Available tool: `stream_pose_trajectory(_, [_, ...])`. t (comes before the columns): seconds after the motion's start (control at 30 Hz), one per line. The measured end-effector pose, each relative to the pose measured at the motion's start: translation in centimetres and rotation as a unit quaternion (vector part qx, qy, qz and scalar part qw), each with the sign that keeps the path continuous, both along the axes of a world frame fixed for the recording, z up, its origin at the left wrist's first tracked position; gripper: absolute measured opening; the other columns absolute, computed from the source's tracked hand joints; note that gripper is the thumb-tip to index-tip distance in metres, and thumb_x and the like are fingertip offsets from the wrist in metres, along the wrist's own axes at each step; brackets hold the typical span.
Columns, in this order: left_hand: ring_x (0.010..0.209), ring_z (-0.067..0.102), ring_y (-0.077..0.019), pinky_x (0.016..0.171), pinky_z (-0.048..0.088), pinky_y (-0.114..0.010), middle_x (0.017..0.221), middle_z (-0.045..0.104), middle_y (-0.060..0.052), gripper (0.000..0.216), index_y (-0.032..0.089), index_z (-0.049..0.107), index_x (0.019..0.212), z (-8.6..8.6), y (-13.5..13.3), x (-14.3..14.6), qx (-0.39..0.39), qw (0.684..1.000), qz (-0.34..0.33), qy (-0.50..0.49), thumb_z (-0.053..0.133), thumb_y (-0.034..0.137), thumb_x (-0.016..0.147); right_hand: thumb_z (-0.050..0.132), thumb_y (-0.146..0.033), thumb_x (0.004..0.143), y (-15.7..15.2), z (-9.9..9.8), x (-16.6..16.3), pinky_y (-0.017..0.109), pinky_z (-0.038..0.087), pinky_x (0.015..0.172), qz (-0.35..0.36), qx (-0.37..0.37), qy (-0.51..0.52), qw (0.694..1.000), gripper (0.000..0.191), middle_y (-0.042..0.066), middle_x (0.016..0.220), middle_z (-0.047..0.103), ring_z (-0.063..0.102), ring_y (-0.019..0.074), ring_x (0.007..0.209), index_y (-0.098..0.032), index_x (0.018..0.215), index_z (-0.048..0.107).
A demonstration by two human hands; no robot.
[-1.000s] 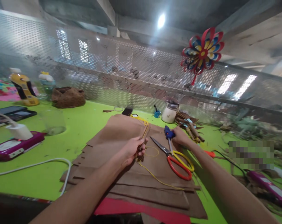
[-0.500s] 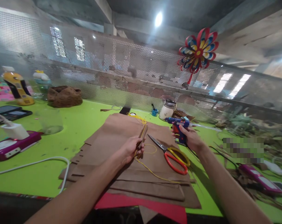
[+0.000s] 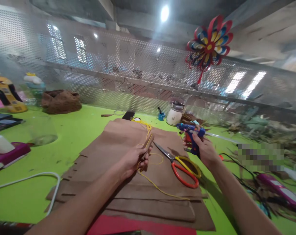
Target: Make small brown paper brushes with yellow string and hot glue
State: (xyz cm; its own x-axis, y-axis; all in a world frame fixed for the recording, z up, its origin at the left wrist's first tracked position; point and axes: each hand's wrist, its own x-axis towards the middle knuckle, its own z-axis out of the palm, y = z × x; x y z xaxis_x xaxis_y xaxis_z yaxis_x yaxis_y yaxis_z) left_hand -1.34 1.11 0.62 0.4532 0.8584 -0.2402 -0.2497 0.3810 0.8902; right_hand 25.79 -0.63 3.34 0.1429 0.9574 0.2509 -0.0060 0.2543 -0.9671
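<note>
My left hand [image 3: 134, 160] is closed around a small brown bundle of strips [image 3: 148, 143] wound with yellow string [image 3: 155, 186], held just above a stack of brown paper sheets [image 3: 128, 182]. The string trails down across the paper toward me and up to a yellow coil at the far edge. My right hand [image 3: 204, 149] grips a blue hot glue gun [image 3: 190, 131] by its handle, lifted off the table, nozzle pointing left toward the bundle. Scissors [image 3: 183, 166] with red and yellow handles lie on the paper between my hands.
The table [image 3: 89, 127] is lime green, backed by a perforated metal screen. A white jar [image 3: 174, 116] and small blue cup stand at the back. A white cable [image 3: 35, 178], a pink device and a brown basket [image 3: 61, 101] lie left. A pink gadget [image 3: 282, 192] and dried scraps lie right.
My right hand picked the glue gun up off the paper and now holds it raised with the nozzle toward the bundle. My left hand kept its hold on the bundle.
</note>
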Motion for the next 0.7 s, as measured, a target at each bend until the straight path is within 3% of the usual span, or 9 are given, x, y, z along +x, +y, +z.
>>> stream_pose_trajectory(0.1, [0.043, 0.044, -0.006, 0.038, 0.024, -0.016, 0.059, 0.047, 0.001, 0.02, 0.009, 0.054, 0.097, 0.1, -0.1, -0.1, 0.0, 1.0, -0.006, -0.002, 0.047, 0.02, 0.083, 0.06, -0.05, 0.077, 0.2, -0.4, -0.2, 0.029, 0.052, 0.057, -0.019, 0.001, 0.012, 1.0, 0.036, 0.006, 0.081, 0.068, 0.064, 0.017, 0.065, -0.017, 0.094, 0.064])
stream_pose_trajectory(0.27, [0.042, 0.041, -0.005, 0.038, 0.023, -0.016, 0.059, 0.047, 0.001, 0.018, 0.009, 0.054, 0.094, 0.1, -0.1, -0.1, 0.0, 1.0, -0.006, -0.001, 0.045, 0.019, 0.083, 0.056, -0.053, 0.079, 0.2, -0.9, -1.0, 0.028, 0.05, 0.065, -0.034, 0.001, -0.083, 0.996, 0.038, 0.006, 0.077, 0.068, 0.063, 0.0171, 0.068, -0.016, 0.08, 0.065])
stream_pose_trajectory(0.37, [0.042, 0.042, -0.0054, 0.038, 0.024, -0.016, 0.059, 0.047, 0.001, 0.019, 0.009, 0.055, 0.095, 0.1, -0.1, 0.0, -0.001, 1.0, 0.004, 0.005, 0.046, 0.02, 0.083, 0.051, -0.056, 0.08, 0.3, -1.1, -1.2, 0.026, 0.048, 0.061, -0.06, -0.002, -0.11, 0.992, 0.043, 0.007, 0.077, 0.068, 0.062, 0.0156, 0.066, -0.015, 0.079, 0.064])
stream_pose_trajectory(0.47, [0.042, 0.043, -0.0058, 0.039, 0.024, -0.016, 0.058, 0.046, 0.001, 0.021, 0.008, 0.056, 0.098, 0.2, -0.1, 0.0, -0.002, 1.0, 0.015, 0.017, 0.047, 0.019, 0.082, 0.052, -0.058, 0.077, 0.8, -1.7, -0.9, 0.023, 0.045, 0.051, -0.076, -0.044, -0.121, 0.989, 0.047, 0.01, 0.078, 0.068, 0.059, 0.0141, 0.059, -0.012, 0.081, 0.063])
stream_pose_trajectory(0.7, [0.044, 0.045, -0.0058, 0.04, 0.024, -0.015, 0.059, 0.047, 0.001, 0.021, 0.009, 0.055, 0.098, 0.5, -0.2, 0.0, 0.0, 1.0, 0.015, 0.026, 0.046, 0.019, 0.082, 0.055, -0.053, 0.074, 1.6, -2.9, -0.1, 0.024, 0.043, 0.051, -0.102, -0.108, -0.229, 0.962, 0.045, 0.011, 0.073, 0.067, 0.056, 0.0129, 0.054, -0.009, 0.074, 0.066])
